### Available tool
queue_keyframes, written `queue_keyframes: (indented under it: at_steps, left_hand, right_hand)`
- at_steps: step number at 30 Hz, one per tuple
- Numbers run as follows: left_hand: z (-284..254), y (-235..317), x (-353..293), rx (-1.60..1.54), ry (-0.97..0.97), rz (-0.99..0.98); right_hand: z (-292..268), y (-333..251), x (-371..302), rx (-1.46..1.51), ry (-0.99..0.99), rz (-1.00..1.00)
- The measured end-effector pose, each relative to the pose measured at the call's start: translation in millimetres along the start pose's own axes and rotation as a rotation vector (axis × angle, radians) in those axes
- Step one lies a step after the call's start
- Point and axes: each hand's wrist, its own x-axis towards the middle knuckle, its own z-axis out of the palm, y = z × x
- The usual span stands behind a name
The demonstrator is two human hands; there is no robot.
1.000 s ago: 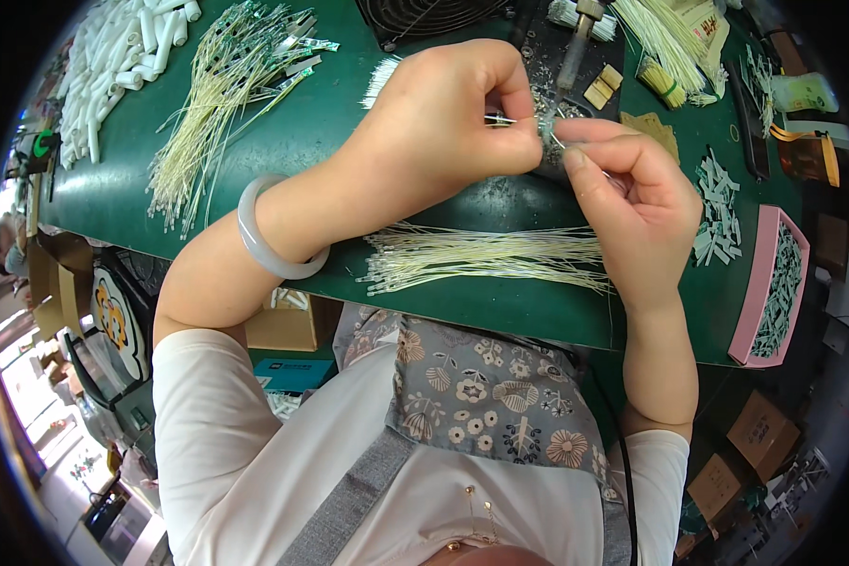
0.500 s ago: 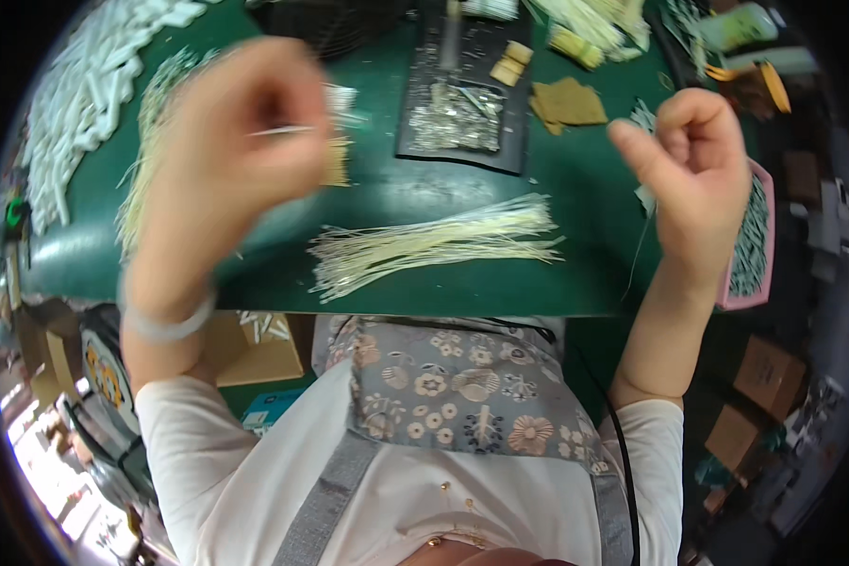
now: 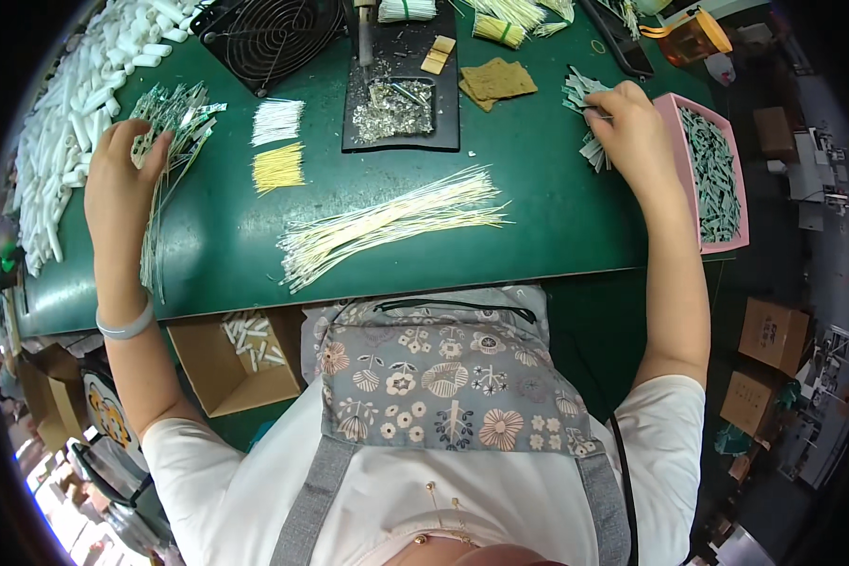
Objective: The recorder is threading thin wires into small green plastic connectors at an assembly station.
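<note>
At the left of the table my left hand (image 3: 123, 184) is open, thumb and fingers apart. It holds nothing and is beside a heap of thin wires (image 3: 184, 118) with grey-green strips at their ends. My right hand (image 3: 637, 141) is at the right, over a small pile of grey-green strips (image 3: 580, 90). Its thumb and forefinger close on what looks like one thin strip, mostly hidden by the fingers. Between my hands a loose bundle of long white and pale yellow wires (image 3: 387, 226) lies near the front edge.
A black mat (image 3: 401, 138) bears a soldering iron and a tray of metal bits. Short white wires (image 3: 277, 123) and yellow wires (image 3: 278, 167) lie left of it. White tubes (image 3: 57, 151) cover the far left. A pink bin (image 3: 740, 203) of strips stands right; a fan (image 3: 278, 38) stands behind.
My left hand has moved left and down to the wire heap, and the thin wire in its fingers is gone. My right hand has moved left onto the strips. The view has shifted.
</note>
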Motion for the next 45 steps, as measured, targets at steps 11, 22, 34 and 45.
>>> queue_keyframes:
  at_steps: [11,22,34,45]
  left_hand:
    - [-22.7,91.8,-34.1,-0.816,-0.244,0.143]
    - [-10.1,143.9,-35.6,-1.910,-1.189,-0.288]
    - [-7.2,135.0,-33.3,-1.514,-0.879,-0.083]
    - [-15.5,123.9,-49.9,-1.103,-0.380,0.097]
  right_hand:
    - [-23.5,-63.6,3.8,0.577,-0.116,-0.028]
    - [-8.1,-156.4,0.0,1.431,-0.401,-0.088]
    - [-3.3,-144.3,5.6,1.141,-0.368,-0.026]
    - [-15.6,-150.7,6.4,0.870,-0.341,-0.246]
